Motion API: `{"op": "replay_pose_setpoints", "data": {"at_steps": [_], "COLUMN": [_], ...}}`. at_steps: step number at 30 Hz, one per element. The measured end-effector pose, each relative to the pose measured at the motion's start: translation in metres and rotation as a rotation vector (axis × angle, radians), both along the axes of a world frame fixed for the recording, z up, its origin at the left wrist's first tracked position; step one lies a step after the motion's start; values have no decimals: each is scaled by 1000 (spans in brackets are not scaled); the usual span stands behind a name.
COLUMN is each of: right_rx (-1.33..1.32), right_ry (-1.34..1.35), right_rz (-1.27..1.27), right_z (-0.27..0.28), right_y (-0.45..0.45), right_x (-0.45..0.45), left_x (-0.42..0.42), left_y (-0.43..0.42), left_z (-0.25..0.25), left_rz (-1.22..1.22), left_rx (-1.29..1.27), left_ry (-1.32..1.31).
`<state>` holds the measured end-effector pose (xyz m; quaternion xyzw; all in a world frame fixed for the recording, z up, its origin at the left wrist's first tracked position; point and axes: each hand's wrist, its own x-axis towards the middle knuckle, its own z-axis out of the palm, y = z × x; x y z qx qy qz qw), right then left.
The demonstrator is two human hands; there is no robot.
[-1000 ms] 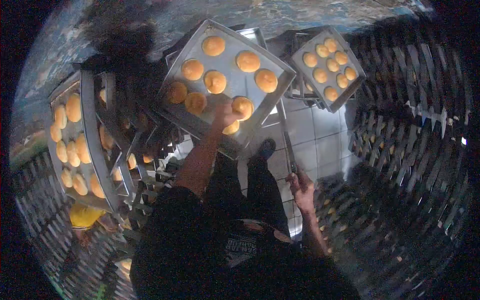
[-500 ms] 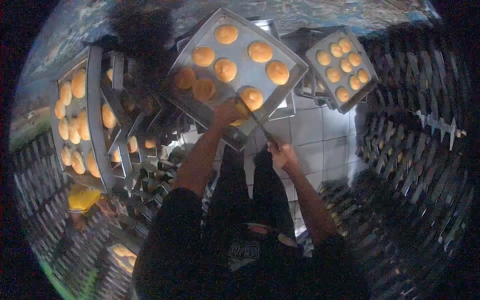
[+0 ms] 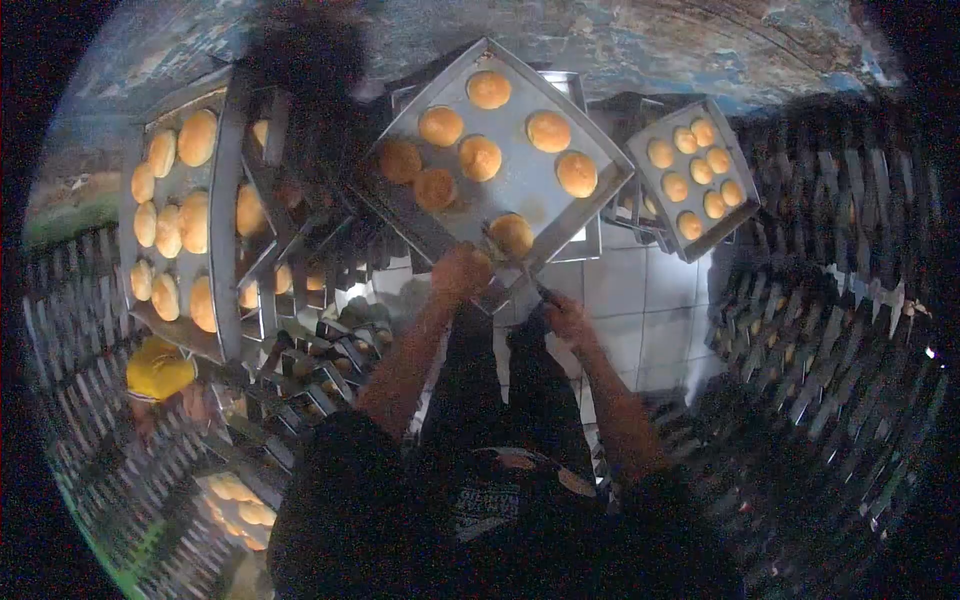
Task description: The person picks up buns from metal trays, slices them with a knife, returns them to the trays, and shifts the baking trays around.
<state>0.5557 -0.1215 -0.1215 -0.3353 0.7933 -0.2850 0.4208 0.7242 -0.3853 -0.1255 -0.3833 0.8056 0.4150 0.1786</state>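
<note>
A metal tray of round golden buns tilts in front of me. My left hand is closed at its near corner; what the fingers hold is hidden. In my right hand, just outside the tray's lower right edge, is the dark handle of a thin tool. The tool's blade reaches over the rim to the nearest bun, close to my left fingers. Several other buns, such as the middle one, lie farther back on the tray.
Another bun tray stands at the right, and a large one rises at the left beside stacked trays. A person in a yellow top is at the lower left, near more buns. Pale tiles show below.
My right hand has come up and left, bringing the tool to the tray. My left hand has drawn back to the near corner. The nearest bun has shifted toward that corner.
</note>
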Motion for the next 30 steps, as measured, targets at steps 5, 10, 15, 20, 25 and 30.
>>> {"op": "replay_pose_setpoints", "data": {"at_steps": [5, 10, 15, 20, 25, 30], "right_rx": [-88, -251, -416, -568, -587, -627], "right_ry": [-283, -441, -135, 107, 168, 221], "right_rz": [-11, -338, -243, -197, -189, -206], "right_z": [50, 170, 333, 396, 413, 412], "right_y": [-14, -25, -30, -8, 16, 31], "right_x": [-8, -17, -5, -3, -8, -14], "left_x": [17, -27, -110, -151, -175, -187], "left_y": [2, -7, -15, -9, 12, 33], "left_z": [54, 152, 258, 321, 375, 398], "left_rz": [597, 1184, 1246, 1123, 996, 1031], "left_rx": [464, 994, 1193, 1293, 1270, 1199], "left_ry": [488, 1149, 1478, 1515, 1503, 1436]}}
